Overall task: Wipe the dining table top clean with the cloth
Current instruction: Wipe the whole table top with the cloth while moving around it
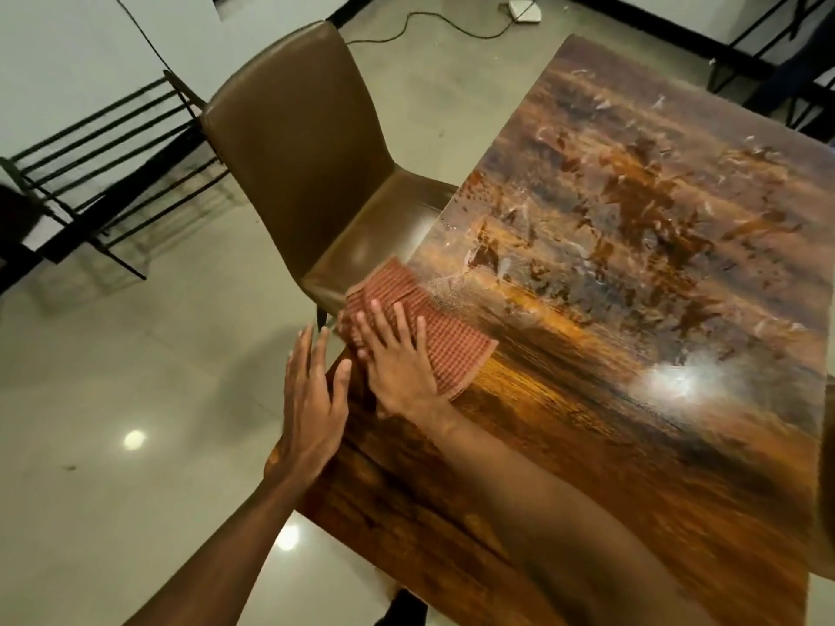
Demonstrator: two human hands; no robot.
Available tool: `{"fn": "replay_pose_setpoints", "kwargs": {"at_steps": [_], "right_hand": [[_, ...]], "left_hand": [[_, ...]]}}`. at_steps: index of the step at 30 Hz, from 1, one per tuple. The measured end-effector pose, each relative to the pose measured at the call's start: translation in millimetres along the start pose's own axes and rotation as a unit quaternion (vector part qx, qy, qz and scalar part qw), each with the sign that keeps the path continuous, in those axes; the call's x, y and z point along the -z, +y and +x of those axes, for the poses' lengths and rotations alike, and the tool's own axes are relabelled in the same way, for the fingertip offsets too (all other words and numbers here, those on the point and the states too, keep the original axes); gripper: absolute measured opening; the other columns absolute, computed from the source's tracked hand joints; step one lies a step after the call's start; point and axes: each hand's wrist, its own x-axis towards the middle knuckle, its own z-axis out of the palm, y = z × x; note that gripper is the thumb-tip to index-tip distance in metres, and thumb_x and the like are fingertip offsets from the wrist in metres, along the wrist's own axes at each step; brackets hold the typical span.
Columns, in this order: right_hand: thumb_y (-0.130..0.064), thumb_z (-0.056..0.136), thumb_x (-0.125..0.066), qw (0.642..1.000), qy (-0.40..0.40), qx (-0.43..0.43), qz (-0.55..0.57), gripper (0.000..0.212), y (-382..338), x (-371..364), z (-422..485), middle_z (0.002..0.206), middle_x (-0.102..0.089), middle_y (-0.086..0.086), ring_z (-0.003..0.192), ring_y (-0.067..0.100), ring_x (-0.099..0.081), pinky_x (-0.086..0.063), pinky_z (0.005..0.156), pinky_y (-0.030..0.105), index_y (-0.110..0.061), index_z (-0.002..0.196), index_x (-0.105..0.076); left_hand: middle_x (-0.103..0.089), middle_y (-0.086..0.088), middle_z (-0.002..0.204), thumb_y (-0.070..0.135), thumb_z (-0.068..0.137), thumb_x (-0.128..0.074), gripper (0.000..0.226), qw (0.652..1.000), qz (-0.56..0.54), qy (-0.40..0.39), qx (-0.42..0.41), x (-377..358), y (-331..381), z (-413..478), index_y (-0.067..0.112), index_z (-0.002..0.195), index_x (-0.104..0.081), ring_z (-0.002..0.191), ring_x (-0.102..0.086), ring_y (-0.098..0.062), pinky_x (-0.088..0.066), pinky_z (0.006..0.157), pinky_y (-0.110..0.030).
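Note:
A glossy brown dining table fills the right half of the head view. A reddish checked cloth lies flat at the table's left edge, partly hanging over it. My right hand presses on the cloth with straight, spread fingers. My left hand is flat beside it at the table's edge, fingers straight, touching nothing but the edge. Wet streaks and spots show on the table beyond the cloth.
A brown leather chair stands at the table's left side, its seat partly under the top. A black metal rack stands at the far left. A cable and white box lie on the glossy floor behind.

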Motion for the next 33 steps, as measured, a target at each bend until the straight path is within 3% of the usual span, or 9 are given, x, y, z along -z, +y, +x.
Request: {"fn": "replay_pose_setpoints", "kwargs": {"at_steps": [3, 9, 12, 14, 17, 20, 23, 28, 33], "right_hand": [[-0.048, 0.106, -0.011, 0.997, 0.000, 0.078, -0.020, 0.062, 17, 2, -4, 0.174, 0.006, -0.004, 0.160, 0.023, 0.009, 0.002, 0.126, 0.060, -0.028, 0.165, -0.004], [-0.045, 0.110, -0.016, 0.999, -0.014, -0.038, 0.016, 0.059, 30, 22, 8, 0.173, 0.012, 0.000, 0.159, 0.030, 0.013, 0.006, 0.125, 0.061, -0.028, 0.165, -0.001], [-0.046, 0.108, -0.025, 0.995, -0.025, 0.091, -0.021, 0.065, -34, -13, -52, 0.173, 0.011, 0.005, 0.158, 0.037, 0.015, 0.001, 0.122, 0.069, -0.028, 0.165, -0.003], [-0.049, 0.104, -0.027, 0.979, -0.049, 0.195, -0.034, 0.068, -65, -31, -90, 0.173, 0.007, 0.006, 0.158, 0.036, 0.015, 0.011, 0.120, 0.070, -0.028, 0.164, -0.005], [-0.051, 0.103, -0.025, 0.972, -0.065, 0.224, -0.017, 0.068, -80, -34, -103, 0.174, -0.001, 0.005, 0.159, 0.035, 0.011, 0.013, 0.120, 0.068, -0.027, 0.165, -0.013], [-0.043, 0.105, -0.042, 0.965, -0.082, 0.248, -0.038, 0.070, -72, -35, -128, 0.174, 0.004, 0.003, 0.159, 0.035, 0.011, 0.010, 0.122, 0.067, -0.029, 0.165, -0.010], [-0.040, 0.102, -0.049, 0.953, -0.087, 0.287, -0.036, 0.076, -50, -45, -175, 0.174, 0.008, -0.001, 0.159, 0.032, 0.012, 0.012, 0.122, 0.066, -0.034, 0.165, -0.006], [-0.051, 0.107, -0.036, 0.949, -0.097, 0.294, -0.063, 0.064, 36, -54, -270, 0.174, 0.003, -0.004, 0.159, 0.029, 0.011, 0.011, 0.121, 0.065, -0.038, 0.163, -0.007], [-0.052, 0.109, -0.015, 0.977, -0.071, 0.197, -0.034, 0.057, 157, -26, -343, 0.174, 0.003, -0.007, 0.159, 0.023, 0.013, 0.012, 0.123, 0.063, -0.040, 0.163, -0.003]], "left_hand": [[-0.016, -0.003, 0.168, 0.053, 0.100, -0.029, 0.067, 1.000, 0.004, 0.007, 0.003, 2, -1, 0, 0.020, 0.158, -0.025, 0.156, -0.012, -0.019, -0.011, 0.127, -0.043], [-0.015, -0.001, 0.169, 0.054, 0.102, -0.027, 0.065, 0.999, 0.010, 0.040, 0.029, 23, -8, -20, 0.021, 0.159, -0.024, 0.156, -0.011, -0.018, -0.012, 0.127, -0.044], [-0.016, -0.003, 0.168, 0.050, 0.103, -0.030, 0.063, 0.997, -0.008, 0.056, 0.051, 33, -6, -44, 0.019, 0.158, -0.025, 0.156, -0.013, -0.019, -0.018, 0.125, -0.051], [-0.018, -0.004, 0.168, 0.048, 0.104, -0.031, 0.062, 0.995, -0.010, 0.066, 0.071, 36, -8, -62, 0.018, 0.158, -0.027, 0.155, -0.015, -0.022, -0.022, 0.123, -0.055], [-0.019, -0.004, 0.168, 0.046, 0.105, -0.031, 0.059, 0.991, 0.002, 0.091, 0.097, 38, -15, -96, 0.018, 0.157, -0.028, 0.155, -0.017, -0.024, -0.024, 0.122, -0.057], [-0.020, -0.005, 0.167, 0.050, 0.104, -0.028, 0.061, 0.988, -0.005, 0.107, 0.108, 35, -14, -133, 0.017, 0.156, -0.029, 0.155, -0.018, -0.025, -0.024, 0.121, -0.058], [-0.022, -0.006, 0.167, 0.054, 0.102, -0.026, 0.067, 0.987, 0.002, 0.115, 0.114, 23, -1, -168, 0.015, 0.156, -0.030, 0.154, -0.019, -0.026, -0.025, 0.122, -0.056], [-0.022, -0.005, 0.167, 0.051, 0.104, -0.027, 0.063, 0.987, 0.009, 0.126, 0.102, -23, 45, -226, 0.015, 0.156, -0.030, 0.154, -0.020, -0.023, -0.025, 0.122, -0.054], [-0.020, -0.003, 0.167, 0.054, 0.103, -0.026, 0.065, 0.989, 0.012, 0.112, 0.092, -79, 110, -283, 0.017, 0.156, -0.030, 0.154, -0.019, -0.024, -0.024, 0.123, -0.055]]}}
